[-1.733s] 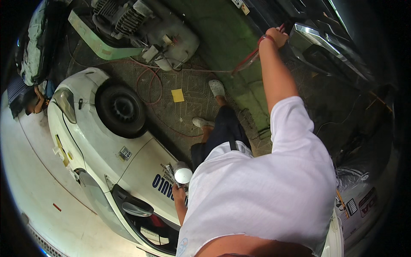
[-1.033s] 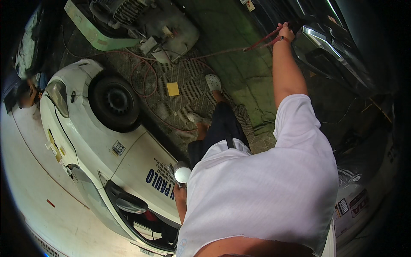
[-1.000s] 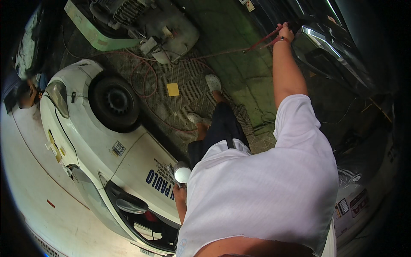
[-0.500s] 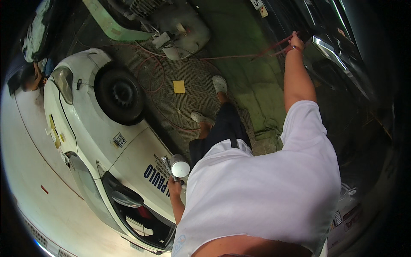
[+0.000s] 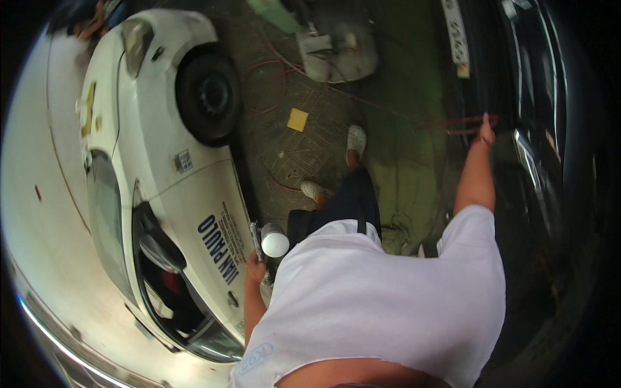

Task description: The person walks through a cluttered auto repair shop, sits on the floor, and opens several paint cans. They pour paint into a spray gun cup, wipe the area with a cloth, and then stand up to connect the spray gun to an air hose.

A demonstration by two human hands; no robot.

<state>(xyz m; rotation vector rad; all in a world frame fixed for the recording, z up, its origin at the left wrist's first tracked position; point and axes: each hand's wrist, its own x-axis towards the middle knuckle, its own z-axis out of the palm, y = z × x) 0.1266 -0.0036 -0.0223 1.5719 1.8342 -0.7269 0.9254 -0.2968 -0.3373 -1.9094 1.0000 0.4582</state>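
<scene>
Low beside the white car's door (image 5: 204,194), my left hand (image 5: 255,268) is closed round the handle of a metal spray gun (image 5: 256,237). A cup with a round white top (image 5: 275,244) sits on the gun. My right arm reaches out to the far right, where my right hand (image 5: 486,131) grips a loop of thin red hose (image 5: 446,123). That hose runs back left, faintly, toward the machine at the top. The dark glossy car (image 5: 501,84) is close to my right hand; whether they touch, I cannot tell.
The car's front wheel (image 5: 208,96) stands at left. A pale, worn machine (image 5: 352,55) is at the top, with coiled red hose (image 5: 262,111) on the textured floor near a yellow square (image 5: 297,119). Green sheeting (image 5: 411,168) lies along the dark car. Someone's arm (image 5: 94,22) shows far left.
My view has shifted, so the machine sits higher and more of the white car's door shows. My right hand, still on the hose, appears lower and farther right. The left keeps the spray gun.
</scene>
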